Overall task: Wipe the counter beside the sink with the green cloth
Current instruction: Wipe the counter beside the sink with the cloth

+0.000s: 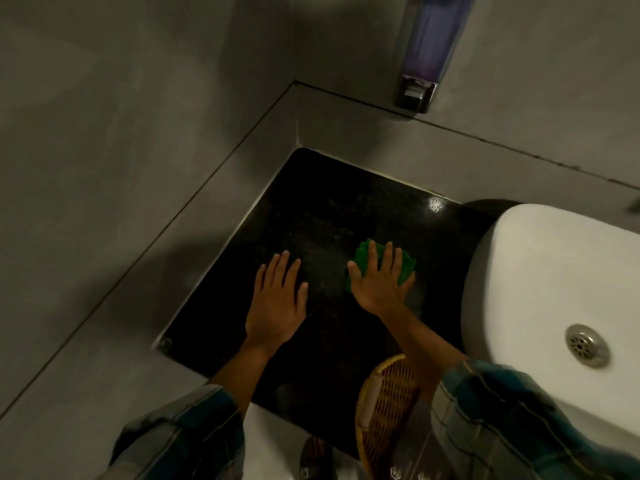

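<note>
Two hands flat on counter (329, 216), right hand (379, 285) pressing green cloth (367, 258), left hand (277, 299) bare

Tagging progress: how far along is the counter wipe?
Mid-wipe. Done: green cloth is on the black counter. In hand: right hand presses it flat near the sink; left hand rests flat, bare. Left: cannot tell which areas are already wiped.

My right grip (381, 282) lies flat over the green cloth (367, 258), so most of it is hidden; only crumpled edges show past my fingers. To the right of that grip, the sink (540, 271) runs off the picture's edge. Behind it, my forearm covers part of a woven basket (384, 410). Far ahead, the wall dispenser (429, 50) is cut off at the top.
</note>
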`<state>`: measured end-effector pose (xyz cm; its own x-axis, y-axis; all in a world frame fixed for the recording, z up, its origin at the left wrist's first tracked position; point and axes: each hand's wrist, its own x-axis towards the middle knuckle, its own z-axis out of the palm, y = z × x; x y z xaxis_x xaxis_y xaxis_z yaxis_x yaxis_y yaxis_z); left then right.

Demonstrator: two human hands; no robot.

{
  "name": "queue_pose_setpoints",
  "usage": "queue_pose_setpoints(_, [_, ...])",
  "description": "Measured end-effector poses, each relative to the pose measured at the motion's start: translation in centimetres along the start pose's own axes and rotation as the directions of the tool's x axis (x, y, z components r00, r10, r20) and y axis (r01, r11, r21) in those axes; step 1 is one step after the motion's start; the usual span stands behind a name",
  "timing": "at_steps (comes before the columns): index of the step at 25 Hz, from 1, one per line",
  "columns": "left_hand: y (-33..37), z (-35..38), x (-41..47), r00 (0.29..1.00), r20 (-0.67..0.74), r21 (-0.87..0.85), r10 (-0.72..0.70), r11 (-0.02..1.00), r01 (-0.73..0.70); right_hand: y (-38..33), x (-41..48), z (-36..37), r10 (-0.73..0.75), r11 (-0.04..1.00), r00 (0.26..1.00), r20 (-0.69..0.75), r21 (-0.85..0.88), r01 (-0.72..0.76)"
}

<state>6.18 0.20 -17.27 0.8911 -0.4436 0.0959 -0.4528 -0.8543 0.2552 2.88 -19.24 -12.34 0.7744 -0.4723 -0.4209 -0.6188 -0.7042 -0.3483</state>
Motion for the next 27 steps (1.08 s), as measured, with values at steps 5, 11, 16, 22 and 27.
queue_pose_setpoints(5, [1.9,-1.8,1.5,0.994,0.014,-0.095,-0.104,0.990,0.105,2.7,-1.9,-2.4,0.208,0.963,0.963,-0.169,0.207,-0.172])
queue_pose_setpoints(11, [11.4,-3.4,4.9,0.803,0.529,-0.634,-0.274,0.503,0.588,2.7,-2.9,-4.7,0.349,0.383,0.897,0.272,0.832,-0.402])
queue_pose_setpoints(16, [9.5,-9.0,4.0,0.707,0.703,-0.674,-0.075,0.247,0.696,3.1,-7.8,-4.9,0.080,0.282,0.957,0.280,0.914,-0.291])
queue_pose_setpoints(22, [14.9,-14.5,-1.9,0.833,0.543,-0.839,0.105,0.051,0.541,7.7,-17.2,-9.2,-0.005,0.428,0.989,-0.148,0.893,0.136])
queue_pose_setpoints(27, [28.7,-13.6,-5.0,0.918,0.395,-0.897,0.037,0.230,0.377,18.0,-22.4,-14.9,0.128,0.464,0.930,-0.344,0.850,0.250])
